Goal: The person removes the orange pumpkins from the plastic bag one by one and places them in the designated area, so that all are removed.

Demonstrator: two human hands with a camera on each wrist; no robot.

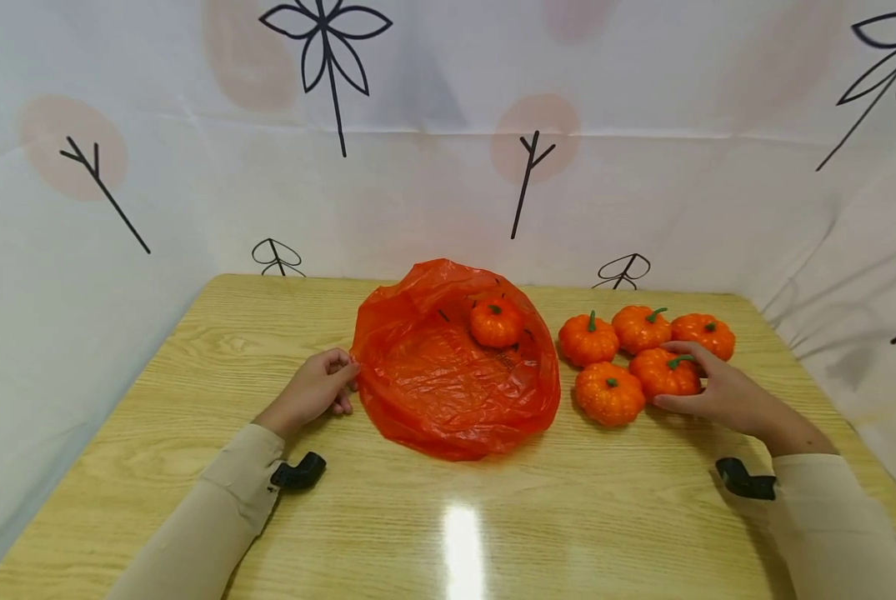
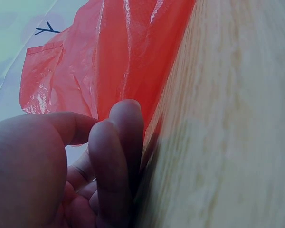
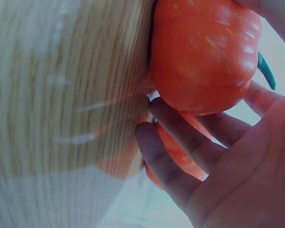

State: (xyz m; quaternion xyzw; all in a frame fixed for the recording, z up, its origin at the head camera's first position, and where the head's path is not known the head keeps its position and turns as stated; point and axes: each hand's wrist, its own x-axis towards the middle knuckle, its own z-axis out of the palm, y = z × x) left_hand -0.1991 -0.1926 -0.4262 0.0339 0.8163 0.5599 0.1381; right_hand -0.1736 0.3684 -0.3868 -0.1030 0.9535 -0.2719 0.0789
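A red plastic bag [image 1: 448, 375] lies wide open on the table, and one small orange pumpkin [image 1: 496, 322] sits inside it. At the bag's left rim my left hand [image 1: 320, 387] pinches the plastic between thumb and fingers; the left wrist view shows the film [image 2: 128, 61] rising from the fingertips. On the right, my right hand [image 1: 725, 392] holds a small pumpkin [image 1: 663, 373] with a green stem, thumb on the near side and fingers round the far side. In the right wrist view this pumpkin [image 3: 204, 57] appears close to the tabletop.
Several other small pumpkins stand around the held one: a speckled one [image 1: 609, 394] to its left, others behind, including one [image 1: 588, 338] near the bag's right rim and one [image 1: 704, 335] at far right. A patterned cloth [image 1: 432, 200] hangs behind the wooden table [image 1: 387, 533].
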